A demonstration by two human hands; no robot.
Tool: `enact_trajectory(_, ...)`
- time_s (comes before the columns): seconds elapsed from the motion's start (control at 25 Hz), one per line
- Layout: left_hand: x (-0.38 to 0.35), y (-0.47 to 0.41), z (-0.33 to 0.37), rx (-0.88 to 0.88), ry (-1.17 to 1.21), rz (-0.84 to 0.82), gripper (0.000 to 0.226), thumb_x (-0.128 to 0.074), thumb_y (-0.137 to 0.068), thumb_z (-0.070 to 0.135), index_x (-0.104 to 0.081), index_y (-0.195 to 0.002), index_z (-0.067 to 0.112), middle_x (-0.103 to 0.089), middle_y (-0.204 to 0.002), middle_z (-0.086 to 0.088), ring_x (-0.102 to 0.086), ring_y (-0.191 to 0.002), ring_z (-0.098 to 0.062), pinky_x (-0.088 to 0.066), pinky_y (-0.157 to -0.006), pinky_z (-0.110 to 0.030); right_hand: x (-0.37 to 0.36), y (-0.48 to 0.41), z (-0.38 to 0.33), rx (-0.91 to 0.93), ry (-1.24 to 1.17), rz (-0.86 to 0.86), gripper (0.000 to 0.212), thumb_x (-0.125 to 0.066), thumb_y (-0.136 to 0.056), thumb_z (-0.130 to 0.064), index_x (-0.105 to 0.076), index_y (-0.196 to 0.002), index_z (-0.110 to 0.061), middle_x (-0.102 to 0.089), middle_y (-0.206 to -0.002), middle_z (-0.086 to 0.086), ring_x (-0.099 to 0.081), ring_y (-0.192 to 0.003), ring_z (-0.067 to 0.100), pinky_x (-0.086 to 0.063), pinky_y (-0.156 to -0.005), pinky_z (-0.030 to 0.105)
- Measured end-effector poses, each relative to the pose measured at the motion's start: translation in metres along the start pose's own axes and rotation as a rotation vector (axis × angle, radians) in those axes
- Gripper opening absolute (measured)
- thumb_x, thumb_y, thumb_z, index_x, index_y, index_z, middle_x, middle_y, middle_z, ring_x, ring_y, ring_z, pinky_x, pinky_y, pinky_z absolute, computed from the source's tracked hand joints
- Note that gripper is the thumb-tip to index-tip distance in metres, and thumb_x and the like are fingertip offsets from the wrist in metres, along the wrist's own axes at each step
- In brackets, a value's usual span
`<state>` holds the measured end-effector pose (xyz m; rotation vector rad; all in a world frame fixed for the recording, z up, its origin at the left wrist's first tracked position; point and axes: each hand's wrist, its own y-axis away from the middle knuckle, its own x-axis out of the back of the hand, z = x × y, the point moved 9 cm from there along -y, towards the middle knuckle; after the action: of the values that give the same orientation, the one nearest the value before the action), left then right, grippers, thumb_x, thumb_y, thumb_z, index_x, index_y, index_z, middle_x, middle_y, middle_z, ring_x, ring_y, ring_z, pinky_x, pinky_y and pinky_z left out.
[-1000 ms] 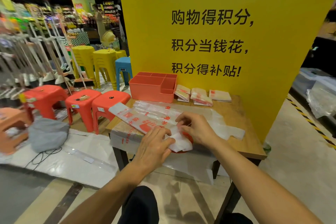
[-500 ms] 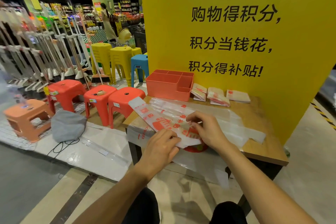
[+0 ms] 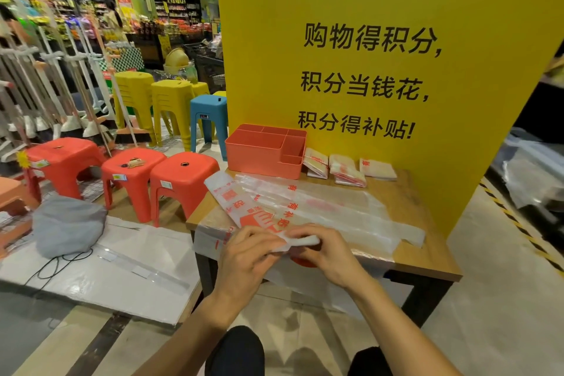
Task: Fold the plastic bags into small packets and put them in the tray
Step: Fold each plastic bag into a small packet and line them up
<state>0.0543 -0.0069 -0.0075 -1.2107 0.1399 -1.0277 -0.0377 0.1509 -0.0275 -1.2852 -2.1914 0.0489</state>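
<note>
A long white plastic bag (image 3: 241, 201) with red print lies folded into a strip, running from the table's left edge toward me. My left hand (image 3: 247, 256) and my right hand (image 3: 323, 250) pinch its near end, which is folded over into a small white flap between my fingers. More clear bags (image 3: 351, 214) lie flat under it on the wooden table (image 3: 427, 256). The coral tray (image 3: 265, 151) with several compartments stands at the table's back left. Three folded packets (image 3: 348, 169) lie to the tray's right.
A tall yellow sign board (image 3: 381, 9) rises behind the table. Red stools (image 3: 180, 180) stand left of the table, yellow and blue stools behind them. A grey cloth bundle (image 3: 67, 224) lies on a white floor sheet.
Both hands have drawn closer together and rolled the bag's near end over into a tighter fold. The camera has shifted, so the table sits further right in view.
</note>
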Motion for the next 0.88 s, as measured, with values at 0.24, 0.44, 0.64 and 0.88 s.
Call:
enact_trajectory(0.24, 0.017, 0.019, -0.015, 0.038, -0.2, -0.045, 0.033, -0.089, -0.081, 0.023, -0.078, -0.111, 0.028, -0.072, -0.113, 0.02, -0.065, -0.108, -0.007, -0.053, -0.087, -0.035, -0.019, -0.007, -0.014, 0.103, 0.039, 0.053, 0.027, -0.07, -0.094, -0.004, -0.079, -0.106, -0.026, -0.072, -0.116, -0.015, -0.067, -0.114, 0.014, -0.055, -0.098, 0.045)
enact_trajectory(0.44, 0.037, 0.018, -0.03, 0.154, -0.209, -0.058, 0.039, -0.088, -0.081, 0.013, -0.08, -0.115, 0.029, -0.074, -0.114, 0.019, -0.065, -0.112, 0.0, -0.058, -0.09, -0.031, -0.03, -0.006, -0.03, 0.056, -0.001, 0.063, 0.034, -0.067, -0.099, -0.012, -0.074, -0.117, -0.039, -0.071, -0.118, -0.025, -0.065, -0.115, 0.002, -0.057, -0.095, 0.027)
enact_trajectory(0.64, 0.031, 0.015, -0.035, 0.557, 0.21, -0.061, 0.027, -0.079, -0.084, 0.04, -0.083, -0.102, 0.022, -0.078, -0.097, 0.015, -0.074, -0.097, -0.007, -0.062, -0.086, -0.037, -0.025, 0.003, -0.033, -0.028, -0.134, 0.128, 0.005, -0.067, -0.1, -0.023, -0.072, -0.101, -0.024, -0.073, -0.09, -0.003, -0.071, -0.088, 0.019, -0.061, -0.074, 0.033)
enact_trajectory(0.88, 0.007, 0.021, -0.038, 0.778, 0.378, -0.08, 0.026, -0.085, -0.082, 0.038, -0.079, -0.081, 0.012, -0.076, -0.078, -0.008, -0.073, -0.081, -0.03, -0.06, -0.078, -0.052, -0.012, 0.021, -0.02, -0.128, -0.204, 0.182, 0.01, -0.078, -0.092, -0.027, -0.072, -0.09, -0.02, -0.07, -0.087, 0.001, -0.07, -0.083, 0.024, -0.063, -0.073, 0.045)
